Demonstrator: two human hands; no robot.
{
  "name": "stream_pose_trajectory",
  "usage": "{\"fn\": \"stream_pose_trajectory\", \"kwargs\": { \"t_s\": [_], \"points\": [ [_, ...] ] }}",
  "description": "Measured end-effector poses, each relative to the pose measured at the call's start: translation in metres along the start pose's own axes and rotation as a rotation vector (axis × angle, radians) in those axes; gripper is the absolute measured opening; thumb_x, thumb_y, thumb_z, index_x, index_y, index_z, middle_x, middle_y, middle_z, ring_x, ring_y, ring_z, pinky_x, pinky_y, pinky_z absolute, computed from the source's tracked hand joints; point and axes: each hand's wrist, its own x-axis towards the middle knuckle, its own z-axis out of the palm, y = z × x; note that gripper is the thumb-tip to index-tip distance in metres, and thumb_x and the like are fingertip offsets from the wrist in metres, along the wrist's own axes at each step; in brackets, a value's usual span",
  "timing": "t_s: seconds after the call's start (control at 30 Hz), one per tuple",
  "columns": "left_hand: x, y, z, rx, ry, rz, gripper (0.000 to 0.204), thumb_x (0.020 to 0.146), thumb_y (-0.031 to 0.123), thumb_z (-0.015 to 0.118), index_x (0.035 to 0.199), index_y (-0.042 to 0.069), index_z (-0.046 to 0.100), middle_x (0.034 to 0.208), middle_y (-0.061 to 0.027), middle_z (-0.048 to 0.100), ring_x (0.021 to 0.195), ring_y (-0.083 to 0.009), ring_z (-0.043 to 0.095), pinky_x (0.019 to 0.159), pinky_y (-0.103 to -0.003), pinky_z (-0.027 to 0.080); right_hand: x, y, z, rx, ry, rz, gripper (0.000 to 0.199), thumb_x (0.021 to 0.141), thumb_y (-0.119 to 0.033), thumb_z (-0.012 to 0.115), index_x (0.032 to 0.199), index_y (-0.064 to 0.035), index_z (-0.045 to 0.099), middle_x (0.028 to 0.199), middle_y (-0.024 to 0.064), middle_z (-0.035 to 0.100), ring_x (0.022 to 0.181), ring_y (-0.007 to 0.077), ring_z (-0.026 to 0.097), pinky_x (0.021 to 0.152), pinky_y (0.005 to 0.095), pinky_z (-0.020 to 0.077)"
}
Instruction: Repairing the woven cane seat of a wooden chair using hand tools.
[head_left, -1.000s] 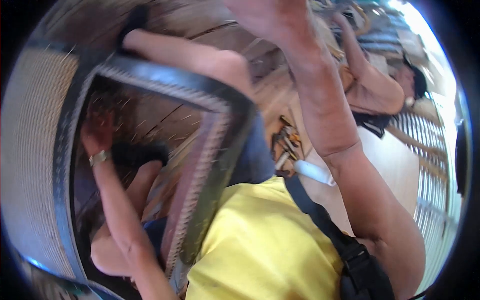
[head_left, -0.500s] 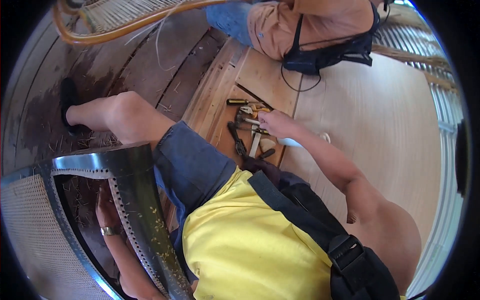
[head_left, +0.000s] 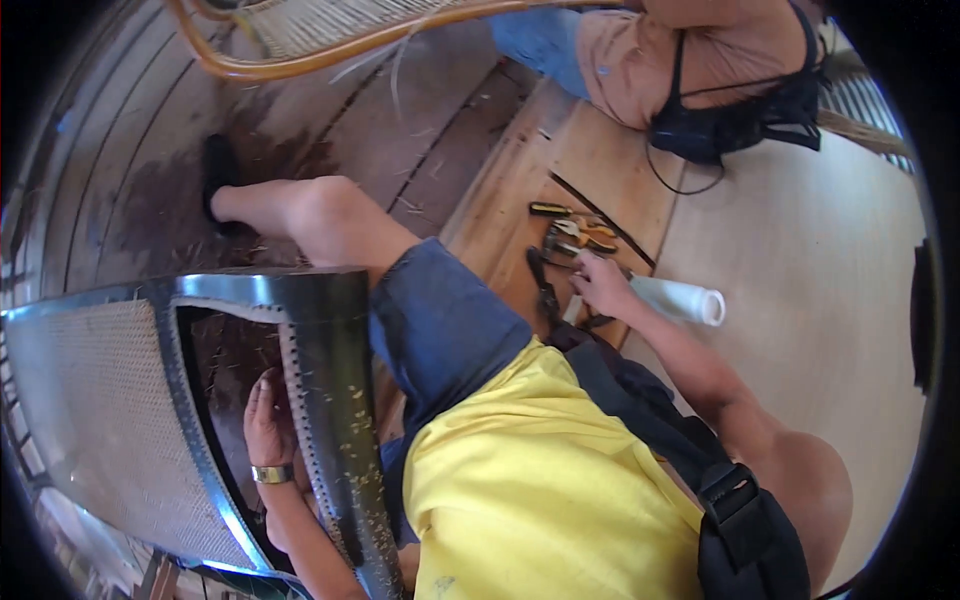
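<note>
My left hand [head_left: 268, 425], a watch [head_left: 272, 473] on its wrist, shows through the opening in a dark chair frame [head_left: 335, 400]. Its fingers stretch upward, and nothing shows in them. Small holes line the opening's edge. On the wooden bench, my right hand [head_left: 603, 285] reaches down among hand tools with its fingers curled, covering whatever they touch. Yellow-and-black pliers [head_left: 590, 236] and a screwdriver [head_left: 549, 209] lie just beyond it. A dark-handled tool [head_left: 543, 285] is to its left. Beside my right wrist lies a white tube [head_left: 685, 301].
Woven cane [head_left: 95, 400] covers the chair part at left. Another person [head_left: 640, 65] sits at the far side with a black bag [head_left: 690, 130]. A rattan-framed woven piece [head_left: 340, 40] is at the top. My bent leg [head_left: 330, 215] extends over the plank floor [head_left: 440, 165].
The whole view has shifted, so things appear further right. My right hand has come slightly nearer over the tools, uncovering the pliers and more of the white tube. My left hand shows more fully.
</note>
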Motion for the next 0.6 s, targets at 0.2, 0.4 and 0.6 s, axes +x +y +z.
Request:
{"fn": "stream_pose_trajectory", "kwargs": {
  "t_s": [0.2,0.4,0.6],
  "points": [
    [-0.076,0.033,0.044,0.214,-0.041,0.116,0.046,0.106,0.03,0.054,0.14,-0.002,0.051,0.124,-0.0121,0.066,0.118,-0.0212,0.06,0.103,-0.034,0.046,0.01,-0.044,-0.014,-0.078,-0.062,-0.072,0.025,0.087,-0.015,0.072,0.1,-0.0002,0.057,0.091,0.0224,0.069,0.092,0.0422,0.068,0.078,0.0489,0.053],
    [-0.053,0.05,0.076,0.104,-0.184,-0.208,0.076,0.104,0.059,0.042,0.148,-0.002,0.043,0.139,-0.0113,0.058,0.123,-0.0206,0.057,0.11,-0.033,0.041,0.013,-0.07,-0.027,0.046,-0.052,-0.197,0.019,0.092,-0.012,0.067,0.101,-0.0001,0.056,0.085,0.0155,0.067,0.081,0.0282,0.065,0.072,0.0403,0.0517],
    [0.011,0.062,0.091,-0.641,-0.424,-0.148,0.074,0.099,0.064,0.048,0.132,-0.002,0.054,0.122,-0.0131,0.066,0.111,-0.0225,0.062,0.103,-0.038,0.047,0.028,-0.09,-0.023,0.178,0.029,-0.229,0.011,0.098,-0.008,0.061,0.102,0.0,0.055,0.077,0.0073,0.065,0.068,0.0114,0.061,0.064,0.0299,0.0501]
  ]
}}
